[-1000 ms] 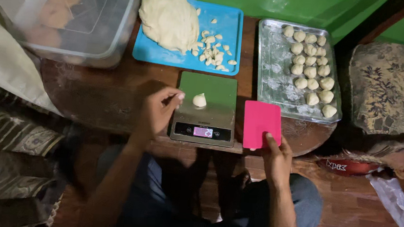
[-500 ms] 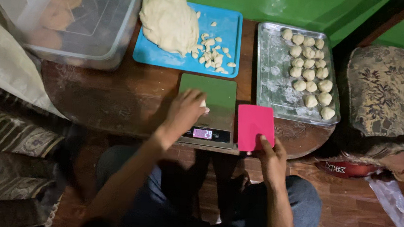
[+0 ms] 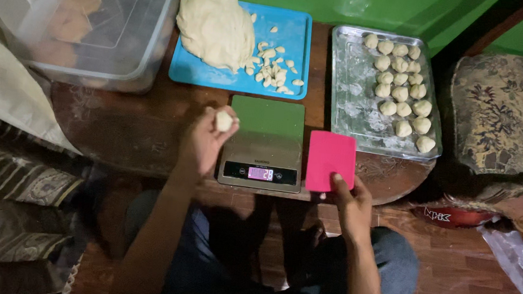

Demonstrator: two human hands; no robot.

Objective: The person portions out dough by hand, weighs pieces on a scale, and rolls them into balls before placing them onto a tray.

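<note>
My left hand holds a small dough piece just left of the green-topped kitchen scale, whose platform is bare and display lit. My right hand grips the lower edge of a pink dough scraper resting on the table right of the scale. A big dough mass and several small cut bits lie on a blue cutting board behind the scale.
A metal tray dusted with flour holds several dough balls at the right. A clear plastic tub stands at the left back. The round wooden table ends near my knees. A patterned cushion lies far right.
My left hand reached onto the scale, picked up the dough piece from its platform, and drew it back to the left. My right hand stayed on the pink scraper.
</note>
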